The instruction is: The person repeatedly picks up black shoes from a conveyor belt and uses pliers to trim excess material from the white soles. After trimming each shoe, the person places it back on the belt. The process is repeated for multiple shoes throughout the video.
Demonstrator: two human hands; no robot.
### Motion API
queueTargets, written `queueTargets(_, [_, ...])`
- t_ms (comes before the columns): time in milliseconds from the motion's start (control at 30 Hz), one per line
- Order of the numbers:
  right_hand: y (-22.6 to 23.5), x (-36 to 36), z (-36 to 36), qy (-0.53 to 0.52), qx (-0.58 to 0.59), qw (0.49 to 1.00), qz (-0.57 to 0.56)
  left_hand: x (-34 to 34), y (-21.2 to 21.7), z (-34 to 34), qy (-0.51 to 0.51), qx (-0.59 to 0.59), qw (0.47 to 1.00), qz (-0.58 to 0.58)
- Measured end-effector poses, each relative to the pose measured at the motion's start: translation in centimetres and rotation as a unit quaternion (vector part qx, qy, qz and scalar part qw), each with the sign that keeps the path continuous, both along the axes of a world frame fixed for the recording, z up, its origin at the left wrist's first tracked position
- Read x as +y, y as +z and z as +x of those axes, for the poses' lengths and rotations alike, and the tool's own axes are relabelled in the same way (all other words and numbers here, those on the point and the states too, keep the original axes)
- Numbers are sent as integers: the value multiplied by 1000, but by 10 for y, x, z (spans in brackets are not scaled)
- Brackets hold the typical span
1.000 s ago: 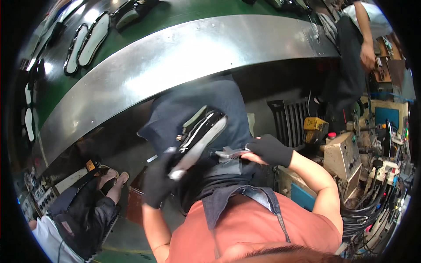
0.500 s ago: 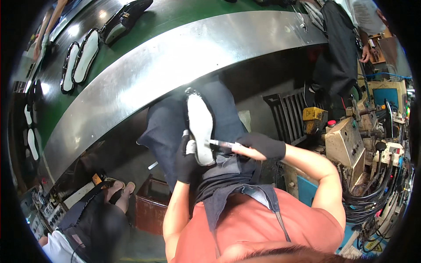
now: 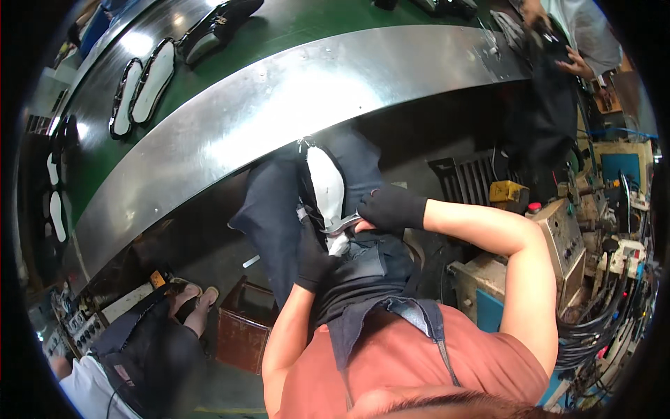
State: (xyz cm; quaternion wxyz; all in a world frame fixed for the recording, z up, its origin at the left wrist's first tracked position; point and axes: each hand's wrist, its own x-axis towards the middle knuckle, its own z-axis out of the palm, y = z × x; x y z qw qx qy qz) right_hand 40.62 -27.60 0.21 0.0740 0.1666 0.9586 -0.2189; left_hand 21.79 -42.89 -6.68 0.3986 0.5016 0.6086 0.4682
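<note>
A black shoe upper with a white sole-shaped bottom [image 3: 326, 181] lies bottom side up between my thighs, its far end at the bench edge. My left hand [image 3: 312, 251], in a black glove with bare fingertips, is closed around the near part of the shoe from the left. In my right hand [image 3: 392, 208], gloved alike, is a slim curved metal tool [image 3: 342, 225]; its exact kind is unclear. The tool's tip lies across the narrow near part of the white bottom, close to my left fingers. Part of the heel area is hidden by my hands.
A metal-edged bench [image 3: 244, 119] curves ahead, with more white-bottomed black shoes [image 3: 153, 80] on its green top. At right stand a worn machine [image 3: 558, 227] and bundled cables [image 3: 593, 307]. A brown box [image 3: 244, 325] and a seated person are at lower left; another person stands upper right.
My right hand has moved up and slightly left, and the tool now slants over the shoe's narrow part. My left hand grips farther over it. The person at upper right now reaches over the bench.
</note>
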Motion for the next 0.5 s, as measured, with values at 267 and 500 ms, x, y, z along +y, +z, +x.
queueTargets(267, [44,1,-8,-104,-118,964,-215,-2,3,-1,93,51,992,-74])
queueTargets(500, [51,14,-3,-71,-144,945,-284,-12,-4,16,92,15,993,-74])
